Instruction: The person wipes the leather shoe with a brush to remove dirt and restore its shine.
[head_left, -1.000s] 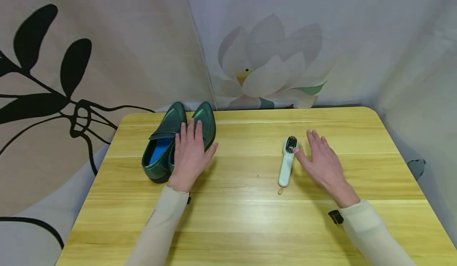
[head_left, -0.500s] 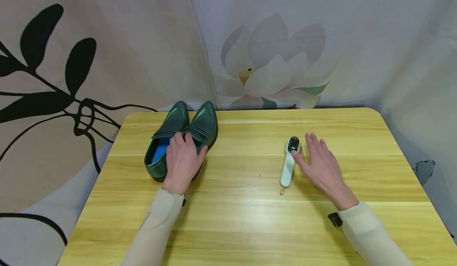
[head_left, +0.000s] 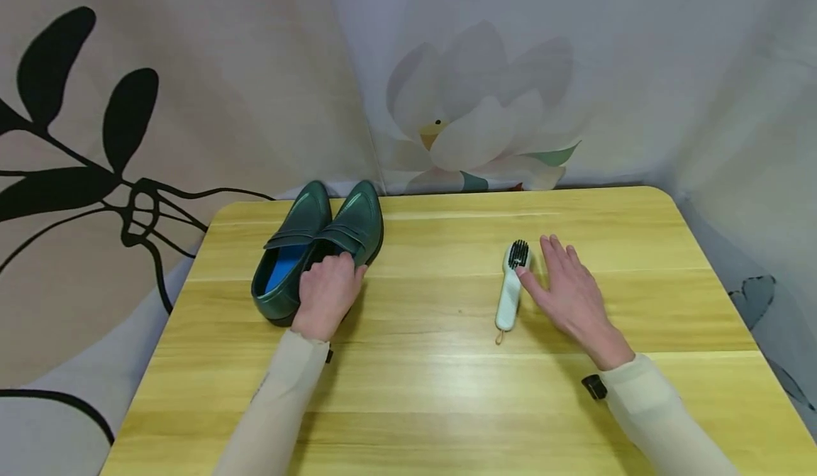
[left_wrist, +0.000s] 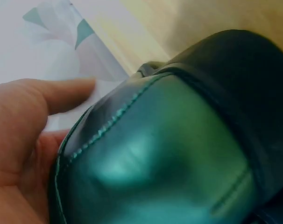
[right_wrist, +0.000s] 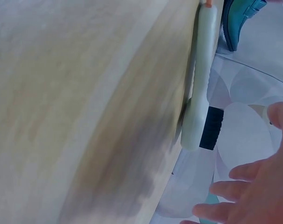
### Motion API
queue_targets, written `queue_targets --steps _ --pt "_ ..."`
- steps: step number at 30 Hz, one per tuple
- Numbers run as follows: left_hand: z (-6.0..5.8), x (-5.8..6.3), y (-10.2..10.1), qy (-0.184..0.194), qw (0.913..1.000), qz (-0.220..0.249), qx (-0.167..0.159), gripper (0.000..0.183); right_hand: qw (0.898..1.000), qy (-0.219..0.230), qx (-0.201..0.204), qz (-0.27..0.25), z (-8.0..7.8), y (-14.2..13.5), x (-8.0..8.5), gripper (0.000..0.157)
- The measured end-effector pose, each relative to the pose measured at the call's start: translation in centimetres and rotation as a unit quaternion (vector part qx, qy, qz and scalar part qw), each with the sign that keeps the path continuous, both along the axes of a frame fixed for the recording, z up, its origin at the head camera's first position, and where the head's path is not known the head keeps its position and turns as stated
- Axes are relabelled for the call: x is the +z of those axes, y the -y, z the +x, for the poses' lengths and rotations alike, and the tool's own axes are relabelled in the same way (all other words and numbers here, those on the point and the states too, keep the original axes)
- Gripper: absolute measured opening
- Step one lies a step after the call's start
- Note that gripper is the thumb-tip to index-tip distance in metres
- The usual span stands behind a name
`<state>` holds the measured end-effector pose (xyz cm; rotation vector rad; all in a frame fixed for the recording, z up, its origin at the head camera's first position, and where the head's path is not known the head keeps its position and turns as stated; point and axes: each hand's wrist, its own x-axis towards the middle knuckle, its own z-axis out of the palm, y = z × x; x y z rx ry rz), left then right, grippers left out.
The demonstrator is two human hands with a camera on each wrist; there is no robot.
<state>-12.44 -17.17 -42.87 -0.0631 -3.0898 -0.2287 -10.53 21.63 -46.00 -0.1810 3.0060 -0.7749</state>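
A pair of shiny dark green loafers stands at the back left of the table, toes pointing away. My left hand (head_left: 328, 293) is at the right loafer (head_left: 359, 222), its fingers curled into the opening. In the left wrist view that loafer's heel (left_wrist: 146, 158) fills much of the picture, with my thumb (left_wrist: 69, 95) beside its rim. The left loafer (head_left: 306, 213), blue inside, stands right alongside. My right hand (head_left: 570, 293), fingers straight and spread, hovers just right of a pale green brush (head_left: 508, 299) with black bristles facing up; it holds nothing.
Everything sits on a light wooden table (head_left: 434, 391) with rounded far corners. Pale curtains (head_left: 255, 107) printed with leaves and a large flower hang close behind its back edge and along the right side. The brush has a small cord loop (head_left: 500, 338) at its near end.
My left hand has drawn back from over the right loafer's front to its opening, and its fingers have gone from straight to curled. The right hand and brush have stayed nearly still.
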Motion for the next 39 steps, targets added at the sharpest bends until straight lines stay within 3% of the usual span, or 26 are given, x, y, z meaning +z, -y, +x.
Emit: queue_targets --steps 6,13,18,23,28,34,39 --pt "-0.4 0.1 0.2 0.014 0.9997 -0.002 -0.019 0.023 1.0 0.01 -0.002 0.008 -0.2 0.1 -0.2 0.089" --pt "-0.3 0.0 -0.1 -0.04 0.9989 0.006 -0.025 0.021 1.0 0.02 -0.006 0.011 -0.2 0.0 -0.2 0.091" --pt "-0.3 0.5 -1.0 -0.076 0.9954 0.042 -0.039 0.023 1.0 0.018 -0.01 0.013 -0.1 -0.1 -0.2 0.091" --pt "-0.4 0.9 -2.5 -0.08 0.989 0.103 -0.07 0.024 1.0 0.005 -0.015 0.016 0.1 -0.2 -0.2 0.089" --pt "-1.1 1.2 -4.5 -0.056 0.9682 0.217 -0.113 0.025 1.0 0.006 -0.017 0.014 0.4 -0.3 -0.3 0.09" --pt "-2.2 1.4 -6.2 0.01 0.9241 0.34 -0.174 0.022 1.0 0.012 -0.02 0.015 0.6 -0.5 -0.6 0.091" --pt "-3.1 1.1 -6.8 0.083 0.8964 0.387 -0.2 0.028 1.0 0.014 -0.018 0.017 0.5 -0.5 -0.8 0.092"
